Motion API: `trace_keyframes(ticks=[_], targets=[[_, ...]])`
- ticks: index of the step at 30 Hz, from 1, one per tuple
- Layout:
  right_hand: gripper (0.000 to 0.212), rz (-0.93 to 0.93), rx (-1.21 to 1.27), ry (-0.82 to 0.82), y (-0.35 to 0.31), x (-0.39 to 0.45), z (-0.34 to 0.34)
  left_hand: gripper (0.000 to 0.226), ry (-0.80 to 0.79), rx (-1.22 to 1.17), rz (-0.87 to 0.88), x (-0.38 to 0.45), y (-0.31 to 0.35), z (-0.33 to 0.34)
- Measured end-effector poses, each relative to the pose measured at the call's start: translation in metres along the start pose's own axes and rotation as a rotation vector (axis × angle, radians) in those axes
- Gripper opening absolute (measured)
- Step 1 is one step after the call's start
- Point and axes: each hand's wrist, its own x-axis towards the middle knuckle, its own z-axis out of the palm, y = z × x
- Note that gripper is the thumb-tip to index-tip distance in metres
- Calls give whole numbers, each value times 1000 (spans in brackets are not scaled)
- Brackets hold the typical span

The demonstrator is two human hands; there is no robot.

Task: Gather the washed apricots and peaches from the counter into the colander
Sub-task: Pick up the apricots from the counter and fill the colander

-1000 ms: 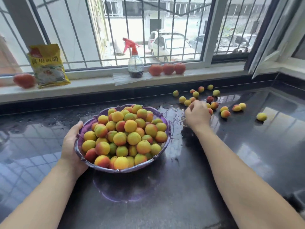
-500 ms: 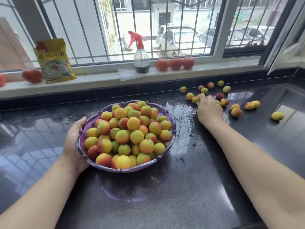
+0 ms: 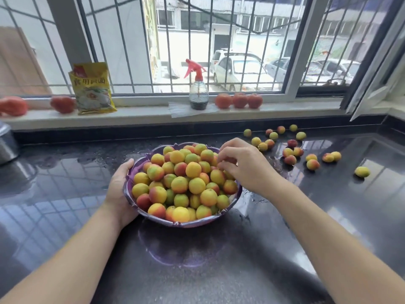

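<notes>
On the dark wet table, head view: our left hand grips the purple colander rim, fingers curled round it. Colander heaped w/ fruit. Right hand over the pile's right edge, fingers curled; can't tell if holding anything. Loose fruit scattered far right, nr the windowsill.

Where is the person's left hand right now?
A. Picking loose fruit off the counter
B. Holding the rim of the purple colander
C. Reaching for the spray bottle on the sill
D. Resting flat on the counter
B: the left hand wraps the near-left rim of the purple colander, while the right hand is over the piled fruit.
</notes>
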Motion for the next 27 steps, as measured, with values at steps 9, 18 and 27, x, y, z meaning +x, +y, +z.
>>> trace_keyframes(ticks=[9, 18, 27], targets=[[42, 77, -121, -202, -18, -7, -17, 69, 17, 11, 9, 3, 3, -6], [27, 99, -46, -78, -21, -2, -24, 68, -15, 27, -5, 4, 4, -7], [36, 135, -78, -168, -21, -4, -22, 67, -14, 32, -4, 3, 4, -8]])
